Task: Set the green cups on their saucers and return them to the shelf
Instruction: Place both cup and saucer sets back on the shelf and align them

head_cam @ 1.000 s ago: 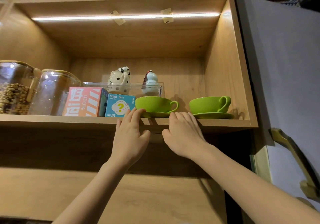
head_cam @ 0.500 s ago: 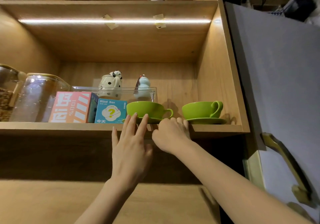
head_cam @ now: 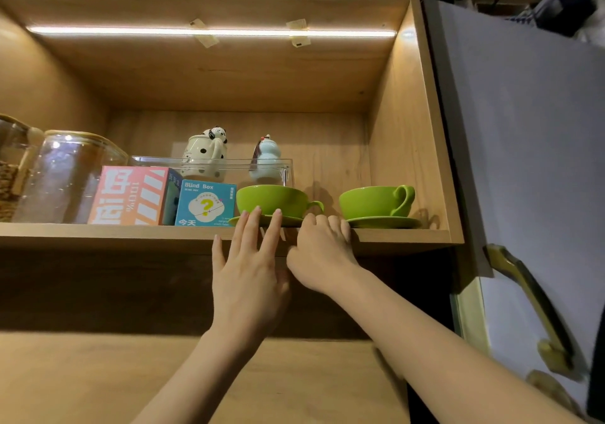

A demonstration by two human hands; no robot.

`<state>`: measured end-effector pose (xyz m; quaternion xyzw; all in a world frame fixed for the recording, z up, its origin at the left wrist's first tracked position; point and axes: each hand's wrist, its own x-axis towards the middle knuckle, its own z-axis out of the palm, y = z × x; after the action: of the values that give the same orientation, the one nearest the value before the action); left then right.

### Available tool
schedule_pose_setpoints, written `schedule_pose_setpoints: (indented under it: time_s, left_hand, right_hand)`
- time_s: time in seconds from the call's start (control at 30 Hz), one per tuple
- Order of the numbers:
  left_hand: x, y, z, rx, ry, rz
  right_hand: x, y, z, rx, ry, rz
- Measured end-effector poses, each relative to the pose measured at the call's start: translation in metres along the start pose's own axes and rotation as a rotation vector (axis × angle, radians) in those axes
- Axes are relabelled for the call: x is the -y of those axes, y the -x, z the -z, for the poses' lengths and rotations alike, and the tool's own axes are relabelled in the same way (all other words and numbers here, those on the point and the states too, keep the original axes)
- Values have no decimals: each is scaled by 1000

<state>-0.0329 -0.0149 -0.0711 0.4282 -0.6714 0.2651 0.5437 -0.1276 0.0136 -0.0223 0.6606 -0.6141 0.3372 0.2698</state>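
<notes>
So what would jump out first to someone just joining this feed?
Two bright green cups on saucers, one mid-shelf, the other by the right wall. Both hands reach up: the left hand flat-fingered at the near saucer, the right hand curled on the shelf edge.

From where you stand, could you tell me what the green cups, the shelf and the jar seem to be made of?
Green cups: probably glazed ceramic, glossy with soft highlights. Shelf: wood or wood-look laminate, matte with printed-looking grain. Jar: clear glass or perhaps plastic, see-through with bright glints.
</notes>
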Motion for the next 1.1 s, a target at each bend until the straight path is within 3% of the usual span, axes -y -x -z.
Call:
schedule_pose_setpoints:
  time_s: [0.17, 0.23, 0.3, 0.4, 0.5, 0.6, 0.93, 1.1]
  left_hand:
    - [-9, -2, 16, 45, 61, 45]
    - [-19, -3, 25, -17, 83, 1]
    - [-33, -8, 29, -56, 132, -88]
    - [-56, -21, 30, 127, 167, -171]
    - [-74, -35, 26, 347, 154, -137]
    - [-82, -43, 13, 413, 77, -129]
    - [-83, -46, -5, 299, 87, -129]
    - [-88, -37, -7, 166, 110, -189]
  right_hand:
    - [-26, 25, 20, 16, -97, 199]
    - [-44, 39, 31, -117, -63, 259]
    - [-63, 46, 38, -267, 123, 273]
    - [-81, 48, 40, -198, 307, 224]
    - [-89, 49, 37, -115, 354, 197]
    - [-90, 48, 36, -139, 311, 200]
    - [-116, 49, 45, -173, 187, 279]
    - [-130, 47, 39, -176, 129, 242]
